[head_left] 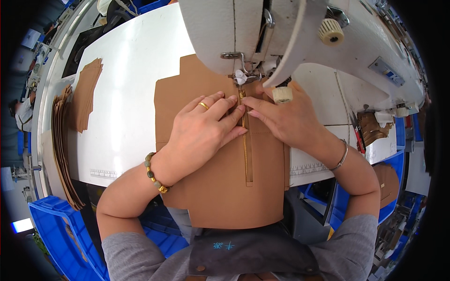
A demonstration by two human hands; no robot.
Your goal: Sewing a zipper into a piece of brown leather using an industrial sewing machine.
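A brown panel (218, 187) lies under the needle area of the white sewing machine (204, 23), with a gold zipper (244, 150) running lengthwise in a narrow opening. My left hand (201, 126) presses on the panel left of the zipper, fingers slightly bent and apart, fingertips at the zipper tape. Opposite it, my right hand (288, 117) rests with index finger and thumb extended to the zipper's upper part; its other fingers are partly hidden by the machine's presser knob (282, 94).
Stacked brown pieces (85, 93) and a bundle (63, 140) sit on the white table (122, 47) at left. Red-handled scissors (359, 138) and smaller brown pieces (372, 129) lie at right. Blue bins (63, 234) stand lower left and right. A person (23, 114) is at far left.
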